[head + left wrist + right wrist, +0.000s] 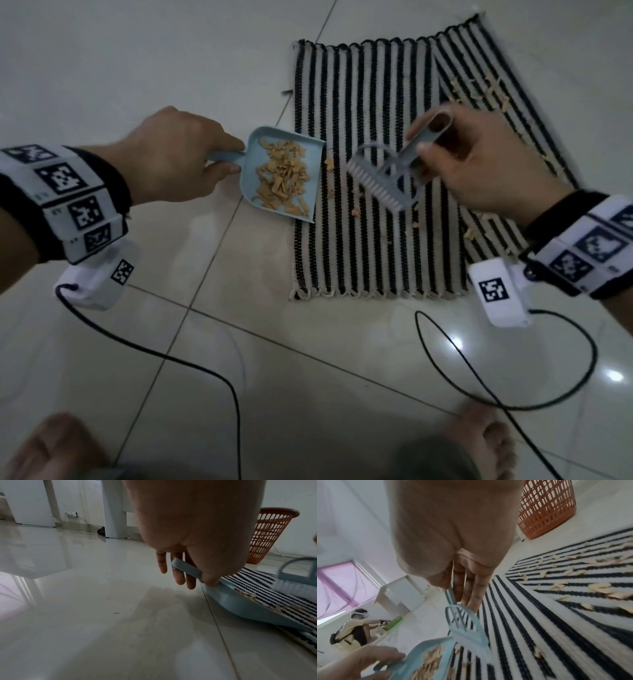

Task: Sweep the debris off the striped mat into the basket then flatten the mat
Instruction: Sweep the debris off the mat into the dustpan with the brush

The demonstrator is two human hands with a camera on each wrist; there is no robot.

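My head view looks down on the striped mat [376,171] — both wrist views sit low beside it, sharing the basket [267,534].

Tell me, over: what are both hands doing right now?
Left hand holds loaded dustpan at mat edge. Right hand holds brush. Debris remains. Basket unblocked.

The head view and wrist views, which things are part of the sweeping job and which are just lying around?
Job: black-and-white striped woven mat, tan debris scraps, light blue plastic dustpan, blue hand brush, orange plastic basket.
Lying about: black cables, green bottle.
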